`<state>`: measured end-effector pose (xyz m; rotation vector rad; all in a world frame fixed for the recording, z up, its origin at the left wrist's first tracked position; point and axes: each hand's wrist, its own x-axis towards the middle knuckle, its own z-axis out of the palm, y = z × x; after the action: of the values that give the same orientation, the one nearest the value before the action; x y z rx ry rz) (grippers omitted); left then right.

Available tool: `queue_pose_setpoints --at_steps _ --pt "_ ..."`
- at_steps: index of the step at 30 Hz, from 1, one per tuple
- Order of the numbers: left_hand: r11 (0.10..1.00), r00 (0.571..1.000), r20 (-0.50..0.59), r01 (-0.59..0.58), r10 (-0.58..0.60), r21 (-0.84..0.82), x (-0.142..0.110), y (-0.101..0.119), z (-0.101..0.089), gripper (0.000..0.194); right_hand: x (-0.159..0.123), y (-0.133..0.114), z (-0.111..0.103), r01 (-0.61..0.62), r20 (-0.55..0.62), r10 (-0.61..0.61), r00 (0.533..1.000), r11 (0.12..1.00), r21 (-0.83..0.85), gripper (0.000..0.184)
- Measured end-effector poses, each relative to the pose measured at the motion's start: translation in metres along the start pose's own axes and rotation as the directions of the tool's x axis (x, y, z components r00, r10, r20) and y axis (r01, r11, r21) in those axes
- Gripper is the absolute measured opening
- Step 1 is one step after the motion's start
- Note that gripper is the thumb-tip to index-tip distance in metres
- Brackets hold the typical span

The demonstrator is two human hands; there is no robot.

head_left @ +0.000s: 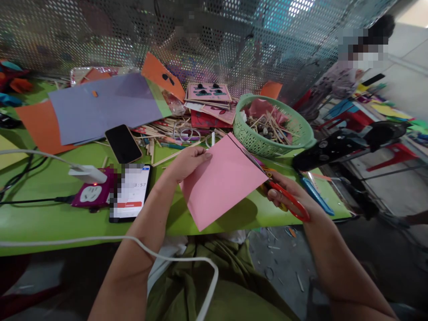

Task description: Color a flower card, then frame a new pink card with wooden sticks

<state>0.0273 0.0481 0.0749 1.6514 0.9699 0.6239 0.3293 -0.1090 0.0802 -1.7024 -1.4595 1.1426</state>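
Note:
A pink sheet of paper (224, 183) is held up over the front of the green table, tilted toward me. My left hand (192, 162) grips its upper left edge, thumb on top. My right hand (284, 189) is closed round the red handles of a pair of scissors (290, 203). The scissor blades lie along the paper's upper right edge, where a narrow strip stands slightly apart from the sheet. Part of the handles is hidden by my fingers.
Behind the paper stands a green basket (274, 145) with sticks and stones. Left are a dark phone (123, 145), a lit phone (132, 191) and a purple power socket (90, 194). Purple sheets (107, 109) lie farther back. A white cable (160, 255) crosses my left arm. A person (344, 80) is at right.

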Motion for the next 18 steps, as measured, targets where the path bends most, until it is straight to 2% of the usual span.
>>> queue_pose_setpoints --at_steps 8,18 --pt "0.999 1.000 0.005 0.013 -0.013 -0.030 0.000 -0.001 0.002 0.031 -0.005 -0.012 0.006 -0.072 -0.048 0.074 0.996 0.997 0.027 0.074" --pt "1.000 1.000 -0.004 0.020 -0.020 -0.018 0.000 0.000 0.002 0.030 -0.004 -0.010 0.006 -0.146 -0.085 0.152 0.985 0.987 0.072 0.061"
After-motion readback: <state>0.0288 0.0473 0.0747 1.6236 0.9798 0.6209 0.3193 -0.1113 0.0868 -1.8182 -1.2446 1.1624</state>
